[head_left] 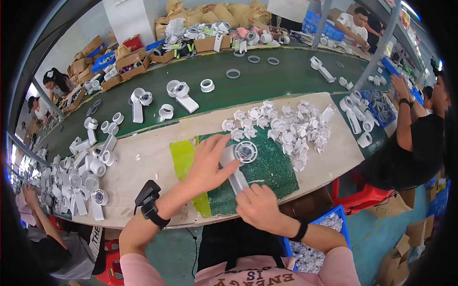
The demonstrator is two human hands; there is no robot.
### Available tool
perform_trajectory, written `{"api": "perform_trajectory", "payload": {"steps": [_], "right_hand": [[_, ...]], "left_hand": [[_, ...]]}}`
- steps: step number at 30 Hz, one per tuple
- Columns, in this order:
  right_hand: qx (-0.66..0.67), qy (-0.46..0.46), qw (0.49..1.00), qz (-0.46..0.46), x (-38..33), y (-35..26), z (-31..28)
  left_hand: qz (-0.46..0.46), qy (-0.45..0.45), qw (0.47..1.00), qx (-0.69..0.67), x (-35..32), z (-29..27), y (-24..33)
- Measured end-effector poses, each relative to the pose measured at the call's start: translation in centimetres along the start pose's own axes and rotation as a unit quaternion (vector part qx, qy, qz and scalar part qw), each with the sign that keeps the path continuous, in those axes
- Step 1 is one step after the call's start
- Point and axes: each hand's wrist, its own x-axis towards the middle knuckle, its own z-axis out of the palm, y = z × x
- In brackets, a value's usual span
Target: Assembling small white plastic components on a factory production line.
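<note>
Workshop tabletop [143, 176], pale-covered, carrying one dark green mat [281, 171]. White handled housing [246, 152]: one, over the mat. Left hand [207, 164]: spread at the housing's left side; whether it grips cannot be told. Right hand [257, 205]: closed on the handle's lower end. Step, as judged: positioning the housing; next move calls for a steady handle. Blue crate [345, 229], below and right of the mat: small whitish pieces [305, 252]. Blue basket [389, 122], well right of the mat: grey parts [380, 106].
</note>
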Motion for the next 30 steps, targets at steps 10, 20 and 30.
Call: {"api": "perform_trajectory", "payload": {"steps": [10, 20, 30], "right_hand": [[0.112, -0.015, 0.956, 0.269, -2.2, 3.5, -3.8], [-0.121, 0.015, 0.938, 0.323, -6.3, 11.1, -3.3], [-0.136, 0.069, 0.939, 0.308, -6.5, 11.4, -2.9]], "left_hand": [[0.082, -0.082, 0.974, 0.195, 1.3, 2.5, -1.2], [0.082, -0.155, 0.959, 0.224, 3.8, 3.6, -1.4], [-0.077, -0.167, 0.974, -0.129, 1.0, 0.7, -2.1]]}}
